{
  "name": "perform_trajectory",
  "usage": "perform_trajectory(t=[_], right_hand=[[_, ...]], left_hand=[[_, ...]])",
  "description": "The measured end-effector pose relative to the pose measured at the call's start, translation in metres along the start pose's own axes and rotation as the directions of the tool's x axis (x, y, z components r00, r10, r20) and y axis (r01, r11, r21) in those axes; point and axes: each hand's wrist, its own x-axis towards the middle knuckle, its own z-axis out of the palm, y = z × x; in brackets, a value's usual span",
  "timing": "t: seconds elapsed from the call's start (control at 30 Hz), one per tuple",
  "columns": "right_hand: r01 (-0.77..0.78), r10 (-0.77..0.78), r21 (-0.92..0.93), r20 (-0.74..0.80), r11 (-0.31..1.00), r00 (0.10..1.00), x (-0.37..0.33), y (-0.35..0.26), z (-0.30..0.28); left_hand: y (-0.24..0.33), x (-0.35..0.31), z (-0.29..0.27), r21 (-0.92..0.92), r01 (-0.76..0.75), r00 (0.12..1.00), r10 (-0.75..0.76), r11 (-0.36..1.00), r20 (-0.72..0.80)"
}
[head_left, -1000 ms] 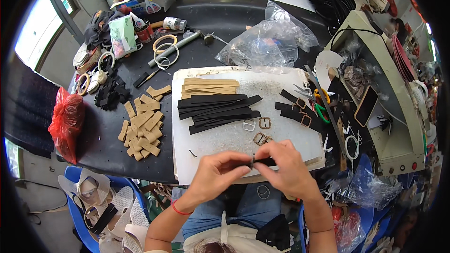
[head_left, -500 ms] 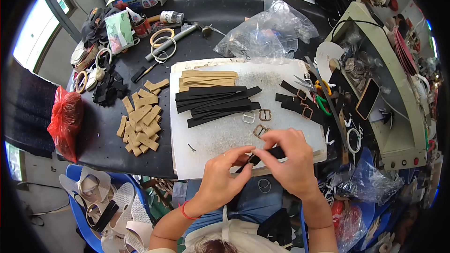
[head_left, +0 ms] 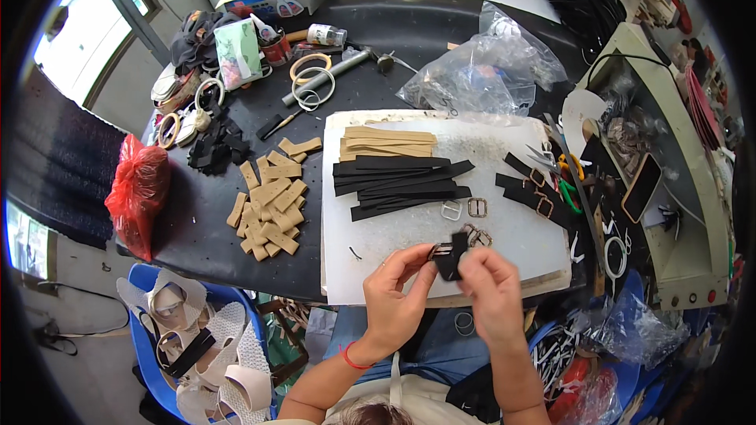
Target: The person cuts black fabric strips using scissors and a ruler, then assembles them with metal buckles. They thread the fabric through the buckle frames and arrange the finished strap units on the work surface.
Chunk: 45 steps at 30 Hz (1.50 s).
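My left hand (head_left: 400,290) pinches a small buckle between thumb and fingertips near the front edge of the white work board (head_left: 370,267). A black strap (head_left: 452,260) goes through or across this buckle; which one I cannot tell. Its other side is gripped by my right hand (head_left: 491,287), whose fingers are slightly blurred. Just beyond lies a brownish metal buckle (head_left: 477,237), partly behind the right hand. A silver buckle (head_left: 451,210) and another brownish buckle (head_left: 478,207) rest farther back. Black strips (head_left: 402,177) and tan strips (head_left: 386,142) are stacked on the board.
Tan folded pieces (head_left: 272,205) are heaped left of the board, near a red plastic bag (head_left: 138,197). Scissors (head_left: 568,189) and buckled black straps (head_left: 528,189) lie at right. Behind is a clear plastic bag (head_left: 488,63). A blue basket (head_left: 142,330) of shoes stands lower left.
The strap between my hands is raised and turned, and the buckle at my left fingertips now shows. My right hand has turned into a tighter grip. The whole view has shifted, moving the scene rightward.
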Motion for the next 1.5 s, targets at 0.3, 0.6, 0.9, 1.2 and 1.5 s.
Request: perform_trajectory(t=[0.3, 0.6, 0.9, 1.2, 1.5], right_hand=[[-0.102, 0.100, 0.070, 0.025, 0.992, 0.995, 0.000, 0.008, 0.003], [-0.082, 0.080, -0.026, -0.063, 0.996, 0.995, 0.008, 0.002, 0.010], [0.039, -0.055, -0.108, -0.150, 0.993, 0.987, 0.004, 0.001, -0.001], [0.141, -0.169, -0.115, -0.277, 0.983, 0.946, 0.003, 0.005, 0.005], [0.498, -0.337, -0.792, 0.388, 0.354, 0.857, 0.001, 0.000, -0.004]], left_hand=[[0.000, 0.006, 0.002, 0.104, -0.193, 0.979, 0.199, 0.976, -0.052], [0.008, 0.007, -0.007, 0.166, -0.261, 0.963, 0.243, 0.951, 0.119], [0.029, 0.001, -0.032, -0.055, 0.193, 0.916, -0.160, 0.980, 0.368], [0.046, 0.017, -0.052, -0.105, 0.455, 0.830, -0.378, 0.884, 0.409], [0.035, 0.033, -0.065, 0.174, 0.463, 0.720, -0.483, 0.869, 0.498]])
